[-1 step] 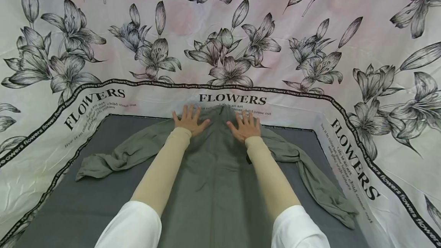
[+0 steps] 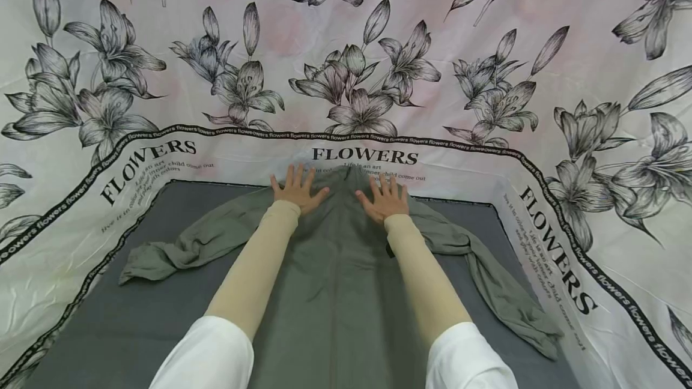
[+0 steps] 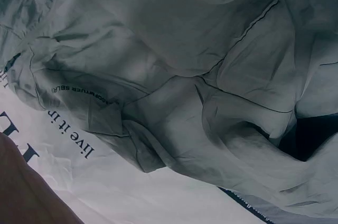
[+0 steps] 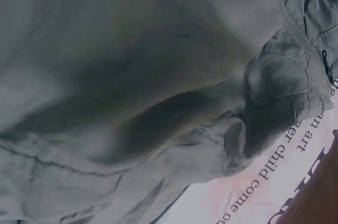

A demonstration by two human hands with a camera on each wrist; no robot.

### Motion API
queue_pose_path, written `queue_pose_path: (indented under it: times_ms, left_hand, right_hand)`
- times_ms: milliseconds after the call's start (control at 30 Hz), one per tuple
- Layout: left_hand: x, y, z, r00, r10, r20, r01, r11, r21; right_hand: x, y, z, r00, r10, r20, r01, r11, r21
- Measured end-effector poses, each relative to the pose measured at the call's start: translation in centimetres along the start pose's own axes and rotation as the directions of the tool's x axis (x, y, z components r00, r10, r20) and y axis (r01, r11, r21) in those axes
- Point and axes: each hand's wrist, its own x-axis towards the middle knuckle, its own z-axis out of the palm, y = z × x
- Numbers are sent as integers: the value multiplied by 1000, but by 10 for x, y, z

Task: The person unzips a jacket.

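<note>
A grey-green jacket point(image 2: 337, 293) lies spread out, its collar end point(image 2: 347, 177) at the far side and its sleeves stretched to either side. On its left shoulder area rests my left hand point(image 2: 297, 189), fingers straight and spread. My right hand point(image 2: 385, 198) lies flat with spread fingers on the right shoulder area. Neither hand grips anything. The left wrist view shows the wrinkled jacket cloth point(image 3: 163, 49) with dark printed lettering, and part of the hand point(image 3: 31, 192) at the lower left. Seams and folds of the cloth point(image 4: 158, 76) fill most of the right wrist view.
Beneath the jacket is a dark grey surface point(image 2: 162, 323) with a white border printed "FLOWERS" point(image 2: 365, 155). A pale cloth with drawn lilies point(image 2: 362, 107) surrounds it. The left sleeve point(image 2: 157, 260) and right sleeve point(image 2: 503, 293) lie bent and creased.
</note>
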Motion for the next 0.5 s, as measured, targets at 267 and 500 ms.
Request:
queue_pose_path:
  times_ms: [267, 500]
  left_hand:
    - [21, 0, 4, 1000, 29, 6, -29, 1000, 0]
    - [26, 8, -1, 988, 107, -109, -103, 994, 40]
  right_hand:
    - [11, 0, -4, 999, 1, -43, 1, 999, 46]
    - [20, -23, -7, 967, -35, -253, 60, 994, 94]
